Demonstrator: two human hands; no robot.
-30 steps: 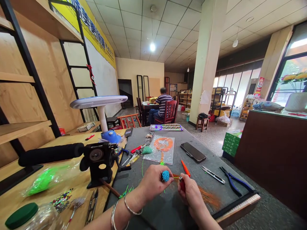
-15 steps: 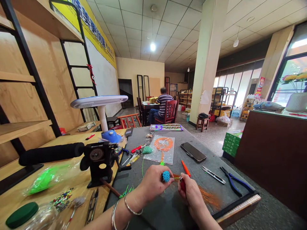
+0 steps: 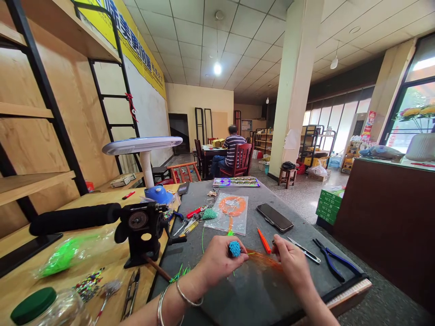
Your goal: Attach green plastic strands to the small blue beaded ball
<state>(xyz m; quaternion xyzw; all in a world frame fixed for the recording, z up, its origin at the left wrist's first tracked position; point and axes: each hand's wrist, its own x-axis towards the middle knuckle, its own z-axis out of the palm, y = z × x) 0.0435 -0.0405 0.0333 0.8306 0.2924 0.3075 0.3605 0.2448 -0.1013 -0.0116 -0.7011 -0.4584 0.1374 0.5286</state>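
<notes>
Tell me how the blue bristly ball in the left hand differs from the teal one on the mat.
The blue ball is bright blue; the teal ball is green-blue. The blue ball is pinched in the left hand; the teal ball lies untouched on the grey mat beside a clear bag. Both are small and bristly.

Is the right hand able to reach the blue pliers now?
Likely yes: the right hand is near the pliers; only flat snips lie between, and nothing covers them.
</notes>
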